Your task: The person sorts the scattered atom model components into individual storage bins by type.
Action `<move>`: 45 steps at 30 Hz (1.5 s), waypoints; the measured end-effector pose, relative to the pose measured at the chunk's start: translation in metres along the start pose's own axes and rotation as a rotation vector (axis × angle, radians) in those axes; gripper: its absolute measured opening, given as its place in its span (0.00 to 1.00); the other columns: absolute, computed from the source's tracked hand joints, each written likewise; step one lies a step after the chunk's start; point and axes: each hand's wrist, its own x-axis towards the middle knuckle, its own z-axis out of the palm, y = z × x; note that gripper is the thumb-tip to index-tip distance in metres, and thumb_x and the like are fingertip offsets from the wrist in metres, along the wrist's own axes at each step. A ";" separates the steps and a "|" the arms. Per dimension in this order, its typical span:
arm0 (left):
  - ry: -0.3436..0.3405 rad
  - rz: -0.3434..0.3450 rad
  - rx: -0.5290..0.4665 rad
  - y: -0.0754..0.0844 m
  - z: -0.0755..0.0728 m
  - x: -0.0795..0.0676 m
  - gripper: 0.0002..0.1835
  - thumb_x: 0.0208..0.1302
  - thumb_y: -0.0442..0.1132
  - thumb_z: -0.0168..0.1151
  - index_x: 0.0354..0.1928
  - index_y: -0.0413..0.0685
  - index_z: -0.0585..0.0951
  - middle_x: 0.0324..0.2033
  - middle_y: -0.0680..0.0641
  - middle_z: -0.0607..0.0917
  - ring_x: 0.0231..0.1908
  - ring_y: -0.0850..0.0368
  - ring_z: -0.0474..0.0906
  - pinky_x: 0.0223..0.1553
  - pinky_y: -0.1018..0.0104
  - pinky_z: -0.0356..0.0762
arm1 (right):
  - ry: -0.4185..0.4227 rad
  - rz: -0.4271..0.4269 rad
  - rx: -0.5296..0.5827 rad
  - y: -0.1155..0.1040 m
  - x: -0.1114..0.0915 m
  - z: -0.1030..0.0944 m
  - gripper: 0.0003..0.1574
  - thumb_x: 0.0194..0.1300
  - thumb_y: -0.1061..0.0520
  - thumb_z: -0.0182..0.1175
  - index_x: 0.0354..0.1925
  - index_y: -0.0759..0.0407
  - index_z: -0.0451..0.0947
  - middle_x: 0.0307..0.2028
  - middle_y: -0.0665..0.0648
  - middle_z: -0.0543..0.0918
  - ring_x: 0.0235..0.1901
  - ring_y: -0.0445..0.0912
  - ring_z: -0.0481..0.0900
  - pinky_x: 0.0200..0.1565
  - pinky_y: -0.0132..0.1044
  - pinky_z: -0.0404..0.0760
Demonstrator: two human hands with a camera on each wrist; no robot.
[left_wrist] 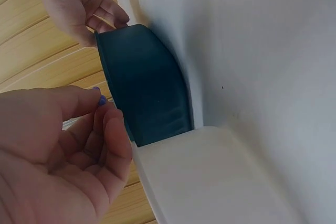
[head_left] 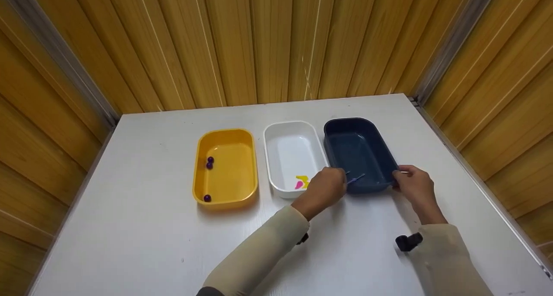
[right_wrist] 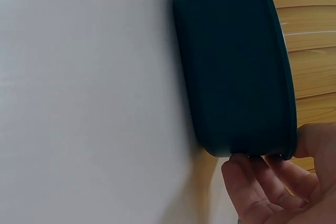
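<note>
My left hand point(head_left: 324, 187) is over the near left corner of the dark blue tray point(head_left: 354, 151). Between its thumb and fingertips it pinches a small, slim blue-purple piece point(left_wrist: 102, 99); most of it is hidden by the fingers, and I cannot tell its kind. In the head view, the thin end point(head_left: 356, 179) of a purple-blue piece sticks out past that hand, above the tray's inside. My right hand point(head_left: 417, 188) grips the tray's near right corner, its thumb at the rim and fingers against the outer wall point(right_wrist: 236, 77).
Left of the dark tray stands a white tray point(head_left: 287, 147) with yellow pieces point(head_left: 302, 179) and a pink piece point(head_left: 299, 185) near its front. Further left, a yellow tray point(head_left: 233, 170) holds purple balls point(head_left: 208, 198). Wood-patterned walls point(head_left: 272, 41) enclose the white table point(head_left: 151, 227).
</note>
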 end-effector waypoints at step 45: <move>0.210 0.062 0.117 -0.017 -0.012 -0.037 0.17 0.71 0.49 0.62 0.52 0.47 0.85 0.44 0.48 0.87 0.44 0.55 0.83 0.44 0.64 0.83 | 0.004 -0.017 -0.054 0.000 -0.008 0.001 0.33 0.76 0.46 0.51 0.68 0.66 0.71 0.60 0.69 0.79 0.44 0.47 0.84 0.40 0.31 0.85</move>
